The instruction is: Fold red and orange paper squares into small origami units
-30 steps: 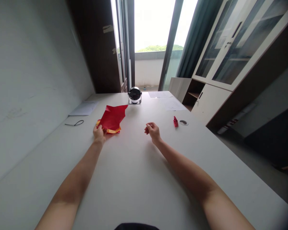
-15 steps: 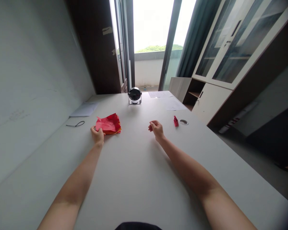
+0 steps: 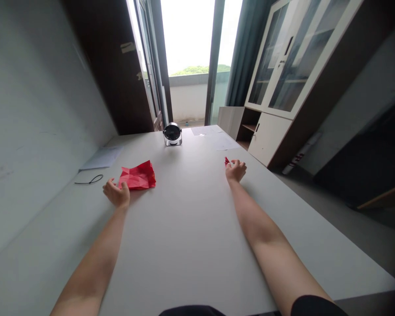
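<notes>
Crumpled red paper sheets (image 3: 138,175) lie in a loose stack on the left part of the white table. My left hand (image 3: 116,193) is at their near left corner, fingers spread and curved, holding nothing. To the right, my right hand (image 3: 236,170) is down by a small folded red paper piece (image 3: 227,161), which pokes out past the hand's left side. Its fingers are curled together. What they grip, if anything, is hidden; a white tape roll seen there earlier is covered by the hand.
A round black and silver device (image 3: 173,134) stands at the table's far edge. A thin black cord loop (image 3: 94,179) and white papers (image 3: 102,158) lie on the left by the wall. More paper sheets (image 3: 224,141) lie at the far right. A cabinet (image 3: 271,136) stands beyond.
My left hand has let go of the red paper and drawn slightly left. My right hand has moved right to the folded red piece and tape roll. The view has turned slightly right.
</notes>
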Tool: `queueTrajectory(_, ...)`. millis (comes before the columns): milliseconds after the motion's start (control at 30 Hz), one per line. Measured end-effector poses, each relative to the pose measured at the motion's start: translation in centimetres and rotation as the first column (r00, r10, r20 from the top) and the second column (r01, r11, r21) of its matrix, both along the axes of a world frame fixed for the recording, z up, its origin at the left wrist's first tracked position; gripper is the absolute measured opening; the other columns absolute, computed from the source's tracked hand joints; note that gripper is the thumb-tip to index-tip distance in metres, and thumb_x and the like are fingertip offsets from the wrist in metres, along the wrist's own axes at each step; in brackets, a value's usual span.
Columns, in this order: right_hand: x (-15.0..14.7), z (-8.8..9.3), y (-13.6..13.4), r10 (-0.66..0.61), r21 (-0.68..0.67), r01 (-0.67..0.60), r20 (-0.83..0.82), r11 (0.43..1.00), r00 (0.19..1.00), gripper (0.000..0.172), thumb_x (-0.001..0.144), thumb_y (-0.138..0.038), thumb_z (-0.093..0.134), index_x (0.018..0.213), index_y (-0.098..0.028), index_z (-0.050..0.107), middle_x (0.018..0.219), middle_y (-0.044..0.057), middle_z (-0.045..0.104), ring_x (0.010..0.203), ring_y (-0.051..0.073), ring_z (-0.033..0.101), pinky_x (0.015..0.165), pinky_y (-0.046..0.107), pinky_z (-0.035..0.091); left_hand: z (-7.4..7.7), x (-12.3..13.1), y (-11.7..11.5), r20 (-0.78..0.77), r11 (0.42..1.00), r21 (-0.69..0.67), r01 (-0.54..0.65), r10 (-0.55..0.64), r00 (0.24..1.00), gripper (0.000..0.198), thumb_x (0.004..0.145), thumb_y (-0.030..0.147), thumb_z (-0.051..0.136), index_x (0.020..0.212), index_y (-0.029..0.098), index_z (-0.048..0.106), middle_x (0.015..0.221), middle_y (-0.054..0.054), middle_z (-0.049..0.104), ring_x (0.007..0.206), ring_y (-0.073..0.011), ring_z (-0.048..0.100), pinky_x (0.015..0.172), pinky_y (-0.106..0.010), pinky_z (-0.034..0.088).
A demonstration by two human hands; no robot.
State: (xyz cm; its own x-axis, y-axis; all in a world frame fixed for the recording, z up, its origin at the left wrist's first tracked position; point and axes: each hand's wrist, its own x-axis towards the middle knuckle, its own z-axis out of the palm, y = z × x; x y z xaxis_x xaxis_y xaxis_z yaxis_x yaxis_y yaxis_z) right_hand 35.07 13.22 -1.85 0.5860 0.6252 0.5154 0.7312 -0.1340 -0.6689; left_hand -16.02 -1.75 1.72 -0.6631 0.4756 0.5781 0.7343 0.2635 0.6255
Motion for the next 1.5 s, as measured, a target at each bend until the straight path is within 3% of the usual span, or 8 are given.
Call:
queueTrajectory(200,1.7,-1.4,0.8,0.193,-0.167,-0.183,0.045,0.969,0.980,0.039,0.083,-0.030,0.057,0.121,-0.022,0.063,0.121,0.014,0.058,0.109,0.029,0.052,0.095,0.043,0.042,0.8,2.7,-1.0,-0.184,0.973,-0.016,0.229,-0.228,0.956,0.029,0.083,0.021,0.055,0.111,0.017,0.058,0.130,-0.015,0.049,0.123,-0.0343,0.042,0.108,-0.052,0.029)
queueTrajectory(500,-2.2,-1.4,0.0,0.521,-0.267,-0.476,0.134,0.838,0.843,0.031,0.084,-0.013,0.057,0.111,-0.020,0.070,0.108,0.011,0.068,0.100,0.023,0.061,0.092,0.034,0.045,1.0,8.4,-1.3,-0.094,0.772,-0.113,0.625,-0.635,0.767,0.019,0.083,0.019,0.055,0.098,0.021,0.066,0.121,-0.011,0.057,0.120,-0.0320,0.048,0.110,-0.049,0.032)
queueTrajectory(600,-6.2,-0.8,-1.5,0.721,-0.234,-0.687,0.119,0.688,0.682,0.027,0.084,-0.016,0.061,0.108,-0.025,0.071,0.106,0.006,0.069,0.093,0.021,0.064,0.086,0.031,0.047,0.7,10.2,-1.6,-0.154,0.673,-0.190,0.714,-0.739,0.656,0.019,0.085,0.019,0.053,0.099,0.022,0.066,0.119,-0.010,0.058,0.114,-0.0298,0.052,0.106,-0.046,0.037)
queueTrajectory(733,-12.1,0.3,-4.8,0.939,-0.268,-0.902,0.154,0.339,0.307,0.028,0.087,-0.015,0.058,0.107,-0.028,0.072,0.108,0.002,0.070,0.091,0.018,0.066,0.083,0.028,0.048,0.1,11.1,-1.8,-0.200,0.609,-0.239,0.757,-0.793,0.575,0.018,0.088,0.020,0.053,0.101,0.023,0.066,0.118,-0.009,0.059,0.112,-0.0270,0.053,0.103,-0.043,0.041)
queueTrajectory(800,-14.2,0.9,-6.5,0.968,-0.283,-0.931,0.164,0.232,0.191,0.030,0.088,-0.015,0.057,0.111,-0.028,0.071,0.107,0.002,0.070,0.091,0.018,0.066,0.083,0.028,0.048,-0.2,11.0,-1.8,-0.211,0.599,-0.256,0.759,-0.801,0.561,0.018,0.089,0.021,0.054,0.101,0.023,0.066,0.116,-0.009,0.060,0.110,-0.0263,0.053,0.102,-0.042,0.041)
queueTrajectory(1000,-16.4,2.4,-9.2,0.997,-0.246,-0.968,0.076,0.041,0.022,0.034,0.089,-0.017,0.057,0.119,-0.029,0.068,0.110,0.002,0.072,0.096,0.018,0.067,0.087,0.029,0.049,-0.5,10.5,-1.5,-0.199,0.540,-0.331,0.773,-0.841,0.502,0.014,0.087,0.022,0.057,0.098,0.023,0.067,0.104,-0.008,0.062,0.100,-0.0245,0.057,0.093,-0.039,0.045)
queueTrajectory(1233,-16.7,2.6,-9.6,0.999,-0.237,-0.971,0.049,0.019,0.007,0.025,0.088,-0.019,0.058,0.109,-0.028,0.070,0.097,0.000,0.073,0.081,0.016,0.066,0.079,0.027,0.048,-0.4,10.6,-1.7,-0.163,0.533,-0.349,0.771,-0.844,0.511,0.010,0.086,0.019,0.056,0.088,0.024,0.065,0.094,-0.007,0.061,0.091,-0.0229,0.058,0.084,-0.035,0.046)
queueTrajectory(1500,-16.7,2.0,-9.5,0.961,-0.286,-0.943,0.260,0.170,0.095,0.011,0.092,-0.016,0.054,0.091,-0.021,0.063,0.092,0.002,0.067,0.076,0.013,0.059,0.070,0.023,0.043,-1.0,10.3,-1.2,0.186,0.570,-0.123,0.812,-0.791,0.583,0.009,0.083,0.028,0.057,0.078,0.021,0.061,0.082,-0.003,0.061,0.066,-0.0164,0.054,0.067,-0.029,0.044)
